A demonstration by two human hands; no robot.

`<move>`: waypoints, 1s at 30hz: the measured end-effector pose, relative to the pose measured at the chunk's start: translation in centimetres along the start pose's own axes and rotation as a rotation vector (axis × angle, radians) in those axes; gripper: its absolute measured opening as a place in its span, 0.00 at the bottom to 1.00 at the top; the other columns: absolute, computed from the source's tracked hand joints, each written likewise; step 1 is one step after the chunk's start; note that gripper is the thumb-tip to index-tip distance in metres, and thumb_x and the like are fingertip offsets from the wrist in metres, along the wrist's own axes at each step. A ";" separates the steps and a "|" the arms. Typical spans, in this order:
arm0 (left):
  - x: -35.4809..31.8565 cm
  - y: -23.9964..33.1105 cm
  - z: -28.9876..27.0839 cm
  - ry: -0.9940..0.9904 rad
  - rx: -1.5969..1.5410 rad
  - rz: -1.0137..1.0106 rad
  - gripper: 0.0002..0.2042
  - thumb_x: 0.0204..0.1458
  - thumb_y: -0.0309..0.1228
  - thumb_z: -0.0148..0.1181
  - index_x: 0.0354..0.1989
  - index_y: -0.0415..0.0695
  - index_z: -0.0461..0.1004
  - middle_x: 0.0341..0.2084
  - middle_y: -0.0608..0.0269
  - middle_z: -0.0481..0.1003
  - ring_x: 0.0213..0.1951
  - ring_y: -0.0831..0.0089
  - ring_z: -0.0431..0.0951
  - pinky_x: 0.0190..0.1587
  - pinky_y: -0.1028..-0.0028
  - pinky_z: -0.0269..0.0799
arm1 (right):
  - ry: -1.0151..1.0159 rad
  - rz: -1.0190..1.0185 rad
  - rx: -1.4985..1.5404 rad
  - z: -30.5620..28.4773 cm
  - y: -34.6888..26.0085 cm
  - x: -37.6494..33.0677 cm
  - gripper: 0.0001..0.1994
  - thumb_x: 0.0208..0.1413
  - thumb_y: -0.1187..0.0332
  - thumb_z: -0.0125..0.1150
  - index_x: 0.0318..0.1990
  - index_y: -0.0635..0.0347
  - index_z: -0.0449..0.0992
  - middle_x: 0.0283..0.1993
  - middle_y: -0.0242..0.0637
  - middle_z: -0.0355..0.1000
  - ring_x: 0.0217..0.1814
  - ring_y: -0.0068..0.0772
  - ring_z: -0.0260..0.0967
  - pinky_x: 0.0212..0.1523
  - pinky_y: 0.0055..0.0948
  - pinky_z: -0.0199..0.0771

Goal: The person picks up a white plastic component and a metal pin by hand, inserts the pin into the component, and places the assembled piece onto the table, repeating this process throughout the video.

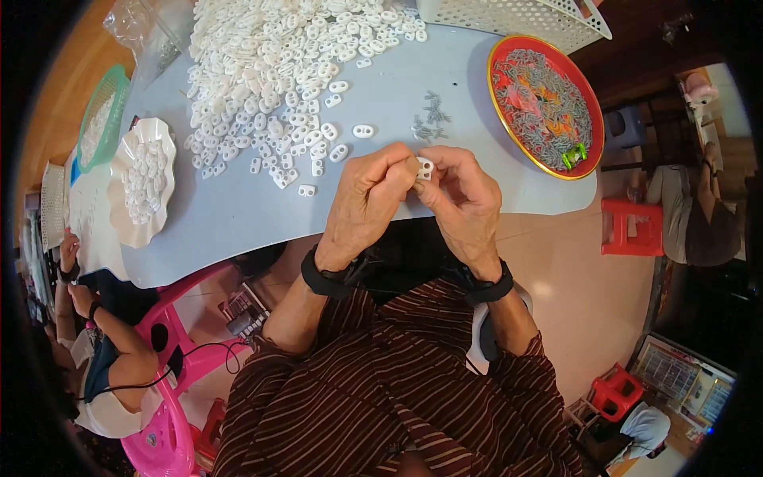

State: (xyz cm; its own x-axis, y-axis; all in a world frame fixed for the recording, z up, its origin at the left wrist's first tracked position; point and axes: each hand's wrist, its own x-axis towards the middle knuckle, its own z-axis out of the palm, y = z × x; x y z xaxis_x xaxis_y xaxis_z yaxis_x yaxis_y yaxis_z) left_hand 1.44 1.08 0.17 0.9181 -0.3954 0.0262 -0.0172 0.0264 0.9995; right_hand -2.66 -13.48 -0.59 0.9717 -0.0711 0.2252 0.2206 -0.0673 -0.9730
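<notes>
Close together over the table's near edge, my left hand (362, 203) and my right hand (467, 200) are both closed in a pinch. Between their fingertips is a small white oval plastic piece (427, 168) with two holes. Whether the left fingers also grip a small pin is hidden. Just beyond my hands lies a loose little group of grey screw-like pins (431, 119). A single white piece (363, 131) rests left of those pins, and a big heap of similar white pieces (270, 71) spreads across the far left of the table.
A gold-rimmed red tray (494, 99) of grey pins stands at right. Behind is a white perforated basket (517, 17). Leftward are a scalloped dish (121, 199) of white pieces, a green basket (121, 87) and a seated person (111, 350). A red stool (632, 226) stands beyond the table.
</notes>
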 end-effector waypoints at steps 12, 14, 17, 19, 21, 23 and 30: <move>-0.1 0.3 0.0 -0.075 -0.021 -0.047 0.12 0.58 0.32 0.46 0.28 0.36 0.70 0.20 0.68 0.68 0.24 0.81 0.64 0.29 0.79 0.61 | 0.064 -0.245 -0.248 -0.2 0.8 -0.2 0.14 0.49 0.74 0.67 0.43 0.65 0.73 0.30 0.36 0.71 0.28 0.23 0.70 0.30 0.23 0.73; -0.1 0.1 0.1 -0.061 -0.032 -0.007 0.12 0.59 0.31 0.46 0.26 0.36 0.67 0.18 0.68 0.64 0.23 0.81 0.61 0.26 0.78 0.59 | 0.077 -0.267 -0.260 0.1 0.8 -0.2 0.14 0.49 0.74 0.67 0.43 0.65 0.73 0.30 0.36 0.71 0.28 0.24 0.70 0.29 0.23 0.73; -0.1 0.3 0.1 -0.065 -0.022 0.001 0.12 0.58 0.31 0.46 0.26 0.37 0.66 0.17 0.68 0.62 0.23 0.81 0.61 0.26 0.78 0.58 | 0.102 -0.307 -0.324 0.2 0.6 -0.3 0.13 0.49 0.74 0.67 0.43 0.64 0.73 0.29 0.37 0.71 0.27 0.26 0.71 0.28 0.23 0.72; -0.2 0.4 0.1 -0.082 0.001 -0.032 0.12 0.58 0.32 0.46 0.28 0.36 0.68 0.18 0.68 0.64 0.24 0.80 0.63 0.28 0.78 0.60 | 0.115 -0.327 -0.374 0.2 0.4 -0.4 0.13 0.49 0.74 0.67 0.42 0.64 0.73 0.29 0.37 0.71 0.27 0.27 0.71 0.28 0.23 0.72; -0.2 0.5 0.3 -0.061 -0.014 0.045 0.11 0.58 0.29 0.45 0.25 0.37 0.64 0.16 0.68 0.60 0.22 0.82 0.58 0.24 0.78 0.57 | 0.126 -0.325 -0.392 0.2 0.3 -0.5 0.13 0.48 0.74 0.67 0.42 0.64 0.73 0.29 0.37 0.71 0.27 0.28 0.71 0.27 0.24 0.72; -0.2 0.4 0.4 -0.060 -0.026 0.044 0.11 0.58 0.29 0.45 0.24 0.37 0.64 0.16 0.68 0.60 0.22 0.81 0.58 0.24 0.78 0.57 | 0.137 -0.337 -0.399 0.3 0.5 -0.6 0.13 0.48 0.74 0.67 0.41 0.64 0.73 0.29 0.37 0.71 0.26 0.28 0.71 0.27 0.24 0.71; -0.1 0.2 0.4 -0.062 -0.050 0.025 0.11 0.57 0.29 0.46 0.24 0.37 0.65 0.16 0.68 0.61 0.22 0.81 0.58 0.24 0.78 0.57 | 0.152 -0.401 -0.478 0.3 0.3 -0.3 0.11 0.49 0.73 0.66 0.40 0.65 0.73 0.28 0.38 0.71 0.25 0.29 0.71 0.25 0.24 0.70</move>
State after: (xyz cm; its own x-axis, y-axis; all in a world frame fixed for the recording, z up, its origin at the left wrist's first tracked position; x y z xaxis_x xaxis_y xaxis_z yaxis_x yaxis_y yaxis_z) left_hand 1.19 0.76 0.42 0.8913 -0.4502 0.0542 -0.0190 0.0823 0.9964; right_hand -2.88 -13.15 -0.96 0.7908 -0.0861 0.6060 0.4685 -0.5521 -0.6898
